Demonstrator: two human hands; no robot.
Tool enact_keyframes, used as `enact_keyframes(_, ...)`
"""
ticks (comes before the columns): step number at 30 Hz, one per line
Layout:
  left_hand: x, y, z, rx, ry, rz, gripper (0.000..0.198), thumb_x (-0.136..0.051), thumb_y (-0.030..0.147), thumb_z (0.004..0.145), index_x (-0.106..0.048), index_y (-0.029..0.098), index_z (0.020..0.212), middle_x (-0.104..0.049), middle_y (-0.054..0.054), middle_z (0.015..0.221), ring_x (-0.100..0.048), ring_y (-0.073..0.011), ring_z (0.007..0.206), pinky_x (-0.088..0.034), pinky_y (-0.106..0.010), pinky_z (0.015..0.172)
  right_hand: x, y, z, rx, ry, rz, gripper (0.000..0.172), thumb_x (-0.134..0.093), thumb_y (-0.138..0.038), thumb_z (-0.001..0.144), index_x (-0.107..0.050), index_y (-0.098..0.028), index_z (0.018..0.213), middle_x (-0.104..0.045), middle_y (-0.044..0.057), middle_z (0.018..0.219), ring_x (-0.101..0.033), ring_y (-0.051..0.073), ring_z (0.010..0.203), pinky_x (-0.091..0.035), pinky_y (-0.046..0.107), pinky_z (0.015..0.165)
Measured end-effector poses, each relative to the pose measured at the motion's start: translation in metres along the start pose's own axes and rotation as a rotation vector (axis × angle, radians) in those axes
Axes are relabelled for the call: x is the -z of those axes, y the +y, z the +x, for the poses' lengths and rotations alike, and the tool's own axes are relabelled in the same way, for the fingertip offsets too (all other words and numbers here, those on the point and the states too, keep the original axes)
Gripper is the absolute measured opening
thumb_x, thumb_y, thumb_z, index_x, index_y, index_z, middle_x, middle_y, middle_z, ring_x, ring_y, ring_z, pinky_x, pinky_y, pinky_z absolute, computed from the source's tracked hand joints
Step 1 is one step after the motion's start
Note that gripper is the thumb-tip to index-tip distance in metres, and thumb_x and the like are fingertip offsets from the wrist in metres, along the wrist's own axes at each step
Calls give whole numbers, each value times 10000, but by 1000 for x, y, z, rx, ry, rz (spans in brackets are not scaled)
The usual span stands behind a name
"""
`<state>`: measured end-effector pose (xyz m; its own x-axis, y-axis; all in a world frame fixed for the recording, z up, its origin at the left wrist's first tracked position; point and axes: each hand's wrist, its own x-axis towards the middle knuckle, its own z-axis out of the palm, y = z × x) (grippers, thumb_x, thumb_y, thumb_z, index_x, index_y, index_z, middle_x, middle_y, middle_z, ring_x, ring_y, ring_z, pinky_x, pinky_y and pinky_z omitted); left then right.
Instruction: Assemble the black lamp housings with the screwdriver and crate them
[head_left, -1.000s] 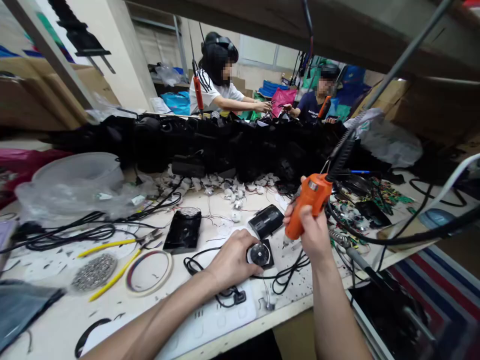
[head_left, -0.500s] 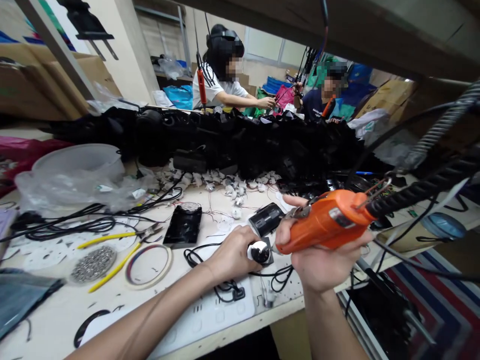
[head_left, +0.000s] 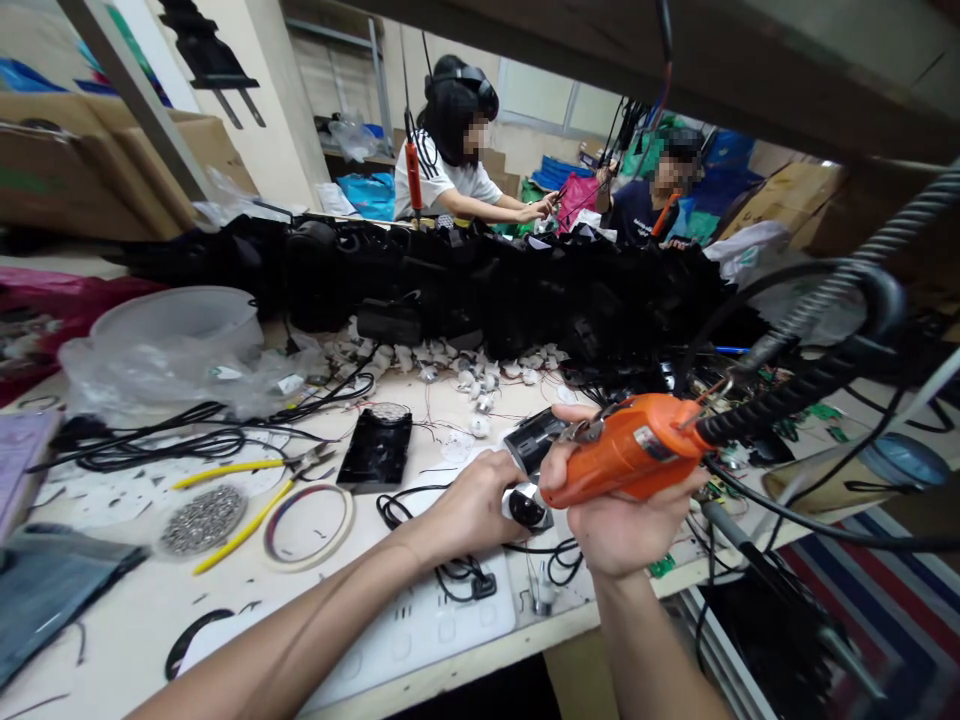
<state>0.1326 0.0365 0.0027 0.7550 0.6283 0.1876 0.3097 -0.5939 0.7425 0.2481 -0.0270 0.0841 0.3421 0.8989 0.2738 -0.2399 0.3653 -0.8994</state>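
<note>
My right hand (head_left: pixel 626 535) is wrapped round an orange electric screwdriver (head_left: pixel 626 455), whose cord runs up to the right. The tool's front end points left, close to the part by my left hand; its tip is hidden. My left hand (head_left: pixel 480 500) has its fingers closed round a small round black-and-silver part (head_left: pixel 527 508), held just above the table. A black plastic housing (head_left: pixel 531 438) lies behind the hands. Left of it rests an open black plastic case (head_left: pixel 375 447).
Small white motor-like parts (head_left: pixel 480 385) with thin wires lie before a long heap of black pieces (head_left: pixel 450 275). Yellow-handled cutters (head_left: pixel 247 520), a pile of screws (head_left: pixel 201 520), a tape roll (head_left: pixel 309 527) and a white power strip (head_left: pixel 420 630) are leftward. Two people work beyond.
The screwdriver and my right hand have shifted left and slightly down, nearer the round part. My left hand keeps hold of it. The whole view has moved slightly.
</note>
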Motion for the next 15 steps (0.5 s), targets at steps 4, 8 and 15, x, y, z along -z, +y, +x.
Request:
enact_keyframes(4, 1, 0, 0, -5, -17, 9, 404, -829, 185, 529, -683, 214, 905, -652, -4, 929, -577, -207, 865, -446, -310, 806, -2, 0, 0, 38, -45, 36, 819, -309, -890, 692, -674, -194, 925, -532, -8, 450, -543, 215, 421, -477, 379, 502)
enact_keyframes(8, 1, 0, 0, -11, -32, 17, 382, -808, 180, 545, -679, 220, 903, -656, -2, 919, -577, -208, 863, -447, -317, 809, -2, -1, -1, 41, -62, 56, 797, -335, -879, 697, -683, -192, 903, -515, -9, 429, -544, 222, 429, -474, 375, 486)
enact_keyframes(15, 0, -2, 0, -13, -20, 41, 326, -791, 205, 555, -655, 206, 852, -644, -4, 889, -573, -199, 833, -451, -306, 771, 4, 2, 0, 64, -77, 25, 704, -445, -810, 700, -691, -177, 886, -578, 16, 499, -516, 186, 405, -390, 303, 399)
